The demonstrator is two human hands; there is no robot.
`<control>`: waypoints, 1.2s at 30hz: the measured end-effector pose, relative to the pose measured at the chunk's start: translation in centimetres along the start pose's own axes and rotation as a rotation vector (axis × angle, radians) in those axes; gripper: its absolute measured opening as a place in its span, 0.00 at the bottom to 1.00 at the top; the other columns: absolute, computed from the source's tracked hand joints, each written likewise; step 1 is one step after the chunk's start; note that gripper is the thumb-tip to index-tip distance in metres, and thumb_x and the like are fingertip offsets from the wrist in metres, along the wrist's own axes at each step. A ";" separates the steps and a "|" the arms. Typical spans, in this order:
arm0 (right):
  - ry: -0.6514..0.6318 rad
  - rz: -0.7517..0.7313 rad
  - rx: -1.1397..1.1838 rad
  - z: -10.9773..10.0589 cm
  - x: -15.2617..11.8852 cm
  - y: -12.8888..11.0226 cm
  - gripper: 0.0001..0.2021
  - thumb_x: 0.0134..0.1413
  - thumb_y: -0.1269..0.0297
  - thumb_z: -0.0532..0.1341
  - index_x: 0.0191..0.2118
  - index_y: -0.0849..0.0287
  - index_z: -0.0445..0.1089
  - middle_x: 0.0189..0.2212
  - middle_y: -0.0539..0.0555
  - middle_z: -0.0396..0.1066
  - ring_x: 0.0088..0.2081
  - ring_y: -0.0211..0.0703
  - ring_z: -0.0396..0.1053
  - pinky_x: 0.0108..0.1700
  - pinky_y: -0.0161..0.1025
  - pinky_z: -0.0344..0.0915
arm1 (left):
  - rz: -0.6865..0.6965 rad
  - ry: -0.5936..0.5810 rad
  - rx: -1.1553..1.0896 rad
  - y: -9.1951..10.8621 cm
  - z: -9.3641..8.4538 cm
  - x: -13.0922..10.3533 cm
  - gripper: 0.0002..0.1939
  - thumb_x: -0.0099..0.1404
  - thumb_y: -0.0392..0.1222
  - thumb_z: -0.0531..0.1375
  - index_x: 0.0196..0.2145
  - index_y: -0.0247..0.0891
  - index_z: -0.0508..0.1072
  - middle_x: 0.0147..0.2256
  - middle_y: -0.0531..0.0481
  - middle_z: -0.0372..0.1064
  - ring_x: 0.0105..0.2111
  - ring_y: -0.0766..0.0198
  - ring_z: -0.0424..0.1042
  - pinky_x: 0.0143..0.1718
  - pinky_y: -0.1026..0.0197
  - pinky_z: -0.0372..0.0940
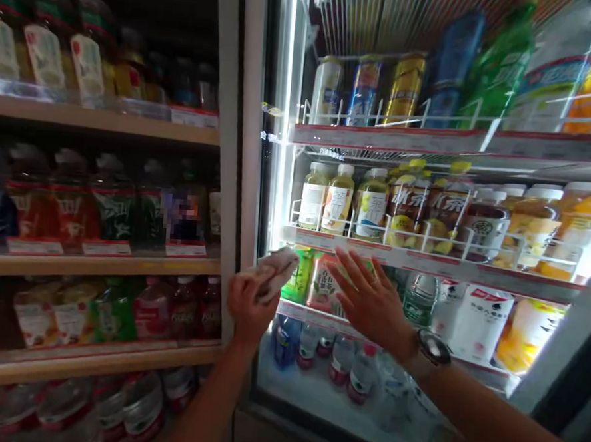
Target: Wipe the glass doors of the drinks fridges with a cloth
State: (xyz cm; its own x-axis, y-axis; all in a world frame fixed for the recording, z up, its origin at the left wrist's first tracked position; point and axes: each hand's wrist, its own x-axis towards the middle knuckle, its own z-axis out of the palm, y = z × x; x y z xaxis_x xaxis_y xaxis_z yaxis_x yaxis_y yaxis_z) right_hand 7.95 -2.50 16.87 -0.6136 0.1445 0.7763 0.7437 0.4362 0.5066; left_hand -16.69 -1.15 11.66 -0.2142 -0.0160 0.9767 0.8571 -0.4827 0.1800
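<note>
A crumpled greyish cloth (276, 273) is gripped in my left hand (251, 305), in front of the left edge of a lit drinks cooler. My right hand (365, 297), with a watch (434, 347) on its wrist, has its fingers spread and holds nothing. It is in front of the cooler's third shelf, nearest to a red-and-white drink pack (323, 281). Just right of the cloth stands a green pack (297, 274). Whether either hand touches anything on the cooler cannot be made out.
Bottled teas (371, 205) and cans (364, 92) fill the cooler's upper shelves behind white wire rails. Clear bottles (361, 375) stand at its bottom. On the left, wooden shelves (97, 265) hold rows of bottles, beside a pale upright frame (254, 145).
</note>
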 end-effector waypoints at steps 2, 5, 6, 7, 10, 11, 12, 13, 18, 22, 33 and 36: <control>-0.050 -0.052 -0.056 0.5 1.2 0.2 0.28 0.64 0.59 0.53 0.68 0.57 0.50 0.67 0.57 0.50 0.70 0.49 0.42 0.71 0.56 0.31 | 0.151 -0.055 0.013 -0.9 0.8 -0.9 0.16 0.59 0.45 0.64 0.45 0.41 0.76 0.43 0.44 0.69 0.46 0.55 0.71 0.50 0.51 0.67; -0.083 -0.079 -0.116 1.1 1.3 -0.2 0.30 0.64 0.55 0.53 0.68 0.56 0.50 0.68 0.59 0.50 0.70 0.52 0.40 0.70 0.59 0.30 | 0.221 -0.103 0.010 -1.5 1.8 -2.3 0.27 0.61 0.47 0.64 0.57 0.44 0.68 0.57 0.39 0.60 0.59 0.47 0.62 0.59 0.44 0.61; -0.087 -0.073 -0.128 1.3 1.1 -0.4 0.30 0.64 0.55 0.53 0.68 0.56 0.50 0.68 0.59 0.49 0.70 0.52 0.39 0.70 0.59 0.30 | 0.226 -0.108 0.016 -1.5 2.0 -2.5 0.29 0.61 0.47 0.63 0.59 0.45 0.65 0.59 0.39 0.58 0.61 0.46 0.59 0.60 0.44 0.59; -0.092 -0.060 -0.139 1.4 0.9 -0.6 0.30 0.64 0.56 0.53 0.68 0.56 0.49 0.68 0.58 0.49 0.70 0.52 0.40 0.70 0.59 0.31 | 0.234 -0.106 0.025 -1.4 2.2 -2.4 0.30 0.62 0.48 0.63 0.61 0.47 0.64 0.61 0.40 0.56 0.63 0.46 0.56 0.61 0.45 0.58; -0.099 0.002 -0.168 1.6 0.6 -1.1 0.30 0.64 0.57 0.52 0.69 0.54 0.48 0.68 0.57 0.48 0.70 0.52 0.41 0.70 0.58 0.32 | 0.279 -0.074 0.058 -1.1 2.5 -1.5 0.32 0.62 0.52 0.63 0.62 0.48 0.63 0.62 0.41 0.55 0.66 0.44 0.51 0.64 0.43 0.52; -0.100 0.022 -0.176 1.7 0.6 -1.3 0.30 0.64 0.57 0.52 0.69 0.54 0.47 0.68 0.57 0.48 0.70 0.51 0.42 0.70 0.58 0.32 | 0.280 -0.066 0.070 -1.0 2.6 -1.2 0.32 0.62 0.53 0.63 0.62 0.48 0.62 0.63 0.41 0.55 0.66 0.43 0.50 0.65 0.42 0.50; -0.097 0.039 -0.182 1.7 0.6 -1.5 0.30 0.64 0.58 0.52 0.69 0.53 0.46 0.68 0.56 0.49 0.70 0.50 0.43 0.70 0.57 0.31 | 0.272 -0.064 0.076 -0.8 2.7 -0.9 0.33 0.61 0.55 0.62 0.62 0.47 0.62 0.63 0.41 0.55 0.66 0.42 0.49 0.65 0.41 0.49; -0.093 0.053 -0.184 1.8 0.6 -1.7 0.30 0.64 0.58 0.52 0.69 0.53 0.46 0.68 0.56 0.49 0.70 0.50 0.43 0.70 0.56 0.30 | 0.257 -0.071 0.073 -0.7 2.8 -0.6 0.35 0.61 0.56 0.62 0.63 0.46 0.61 0.64 0.40 0.55 0.66 0.41 0.49 0.65 0.41 0.49; -0.065 0.115 -0.170 2.3 0.5 -2.4 0.31 0.64 0.60 0.53 0.69 0.52 0.45 0.68 0.55 0.49 0.69 0.50 0.44 0.70 0.55 0.31 | 0.252 -0.105 0.009 -0.1 3.8 -0.9 0.38 0.63 0.54 0.61 0.66 0.42 0.54 0.64 0.36 0.54 0.65 0.44 0.52 0.64 0.43 0.52; -0.061 0.135 -0.152 2.4 0.2 -2.6 0.32 0.62 0.62 0.54 0.70 0.51 0.44 0.68 0.55 0.49 0.69 0.51 0.44 0.70 0.56 0.32 | 0.210 -0.034 0.000 -0.2 3.7 -1.0 0.34 0.64 0.48 0.60 0.66 0.44 0.55 0.62 0.38 0.57 0.64 0.46 0.55 0.65 0.43 0.50; -0.063 0.106 -0.157 2.3 0.3 -2.5 0.32 0.63 0.62 0.54 0.70 0.53 0.43 0.69 0.56 0.46 0.70 0.48 0.40 0.71 0.53 0.31 | 0.378 -0.247 -0.090 2.0 4.1 -6.2 0.30 0.68 0.37 0.46 0.66 0.36 0.53 0.63 0.41 0.58 0.67 0.54 0.48 0.66 0.49 0.48; -0.067 0.113 -0.132 1.4 -0.7 -2.2 0.32 0.64 0.66 0.53 0.70 0.52 0.40 0.68 0.55 0.47 0.69 0.45 0.44 0.71 0.51 0.36 | 0.443 -0.285 -0.080 1.1 3.3 -6.7 0.31 0.66 0.32 0.46 0.67 0.37 0.52 0.61 0.42 0.61 0.65 0.57 0.53 0.64 0.51 0.53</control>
State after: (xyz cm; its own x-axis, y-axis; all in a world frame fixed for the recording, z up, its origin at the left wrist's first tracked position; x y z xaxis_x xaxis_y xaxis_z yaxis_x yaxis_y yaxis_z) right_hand 6.38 -2.27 14.68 -0.5368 0.2469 0.8068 0.8348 0.2939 0.4656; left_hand -12.81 1.32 5.70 0.3058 -0.0002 0.9521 0.7957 -0.5491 -0.2557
